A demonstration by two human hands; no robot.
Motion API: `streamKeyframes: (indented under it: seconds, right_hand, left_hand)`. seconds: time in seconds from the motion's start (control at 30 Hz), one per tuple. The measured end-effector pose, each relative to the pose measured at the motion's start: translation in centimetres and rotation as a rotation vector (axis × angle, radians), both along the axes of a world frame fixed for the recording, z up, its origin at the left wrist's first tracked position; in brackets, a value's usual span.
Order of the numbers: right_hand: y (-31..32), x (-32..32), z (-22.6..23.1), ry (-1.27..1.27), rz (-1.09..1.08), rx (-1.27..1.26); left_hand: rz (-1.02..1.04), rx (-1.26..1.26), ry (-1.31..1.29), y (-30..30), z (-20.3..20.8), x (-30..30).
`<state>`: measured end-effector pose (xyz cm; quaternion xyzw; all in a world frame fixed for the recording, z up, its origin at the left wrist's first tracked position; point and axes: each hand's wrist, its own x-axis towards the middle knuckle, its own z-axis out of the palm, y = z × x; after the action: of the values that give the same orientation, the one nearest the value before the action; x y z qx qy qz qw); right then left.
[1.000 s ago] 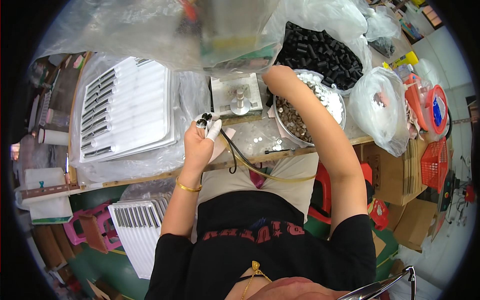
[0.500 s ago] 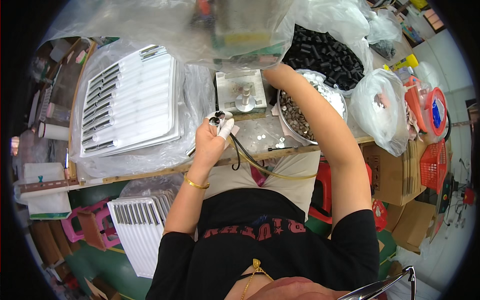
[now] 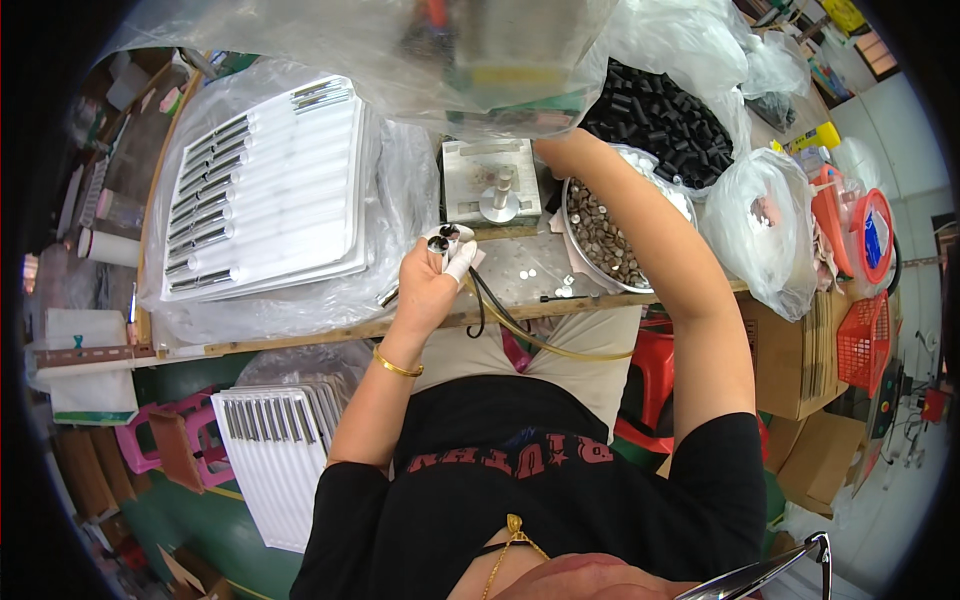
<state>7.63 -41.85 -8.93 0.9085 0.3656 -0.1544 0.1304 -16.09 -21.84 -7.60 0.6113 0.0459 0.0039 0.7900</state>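
Note:
My left hand is closed round shiny silver tubes with dark open ends, just in front of the metal press block. White covers sit on some of its fingertips. A round metal base with an upright post stands on the block. My right arm reaches over a round pan of small brown and white pieces. At the far side of the block, only the back of my right hand shows; its fingers are hidden behind the plastic-covered machine.
At left, white ridged trays hold silver tubes on plastic sheeting. Black tubes fill a bag at the back right, near a clear bag. A few white discs lie by the table's front edge. More trays stand below.
The whole view has shifted slightly, so the bench appears a little further right. Both hands keep nearly the same places, the left still round the silver tubes.

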Motion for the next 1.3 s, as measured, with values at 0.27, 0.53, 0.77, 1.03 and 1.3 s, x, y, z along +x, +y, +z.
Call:
streamKeyframes:
  seconds: [0.27, 0.53, 0.77, 1.03, 1.3]
  right_hand:
    - [-1.9, 0.8, -0.4, -0.007, -0.029, 0.189]
    - [-10.7, -7.2, 7.5, 0.125, -0.523, 0.684]
    - [-12.2, -12.6, 4.8, 0.617, -0.803, 1.405]
    - [-3.7, -14.5, 5.7, 0.156, -0.356, 1.336]
    - [2.2, -13.8, 9.9, 0.150, -0.455, 1.171]
  left_hand:
    - [-0.010, 0.053, 0.001, 0.5, 0.8, -0.3]
    - [0.015, -0.042, 0.074, 0.0, 0.3, -0.1]
    - [0.141, 0.924, -0.525, -0.6, 0.5, 2.6]
    - [0.155, 1.139, -0.602, -2.5, -1.0, 6.3]
    - [0.115, 1.034, -0.545, -3.0, -0.7, 6.2]
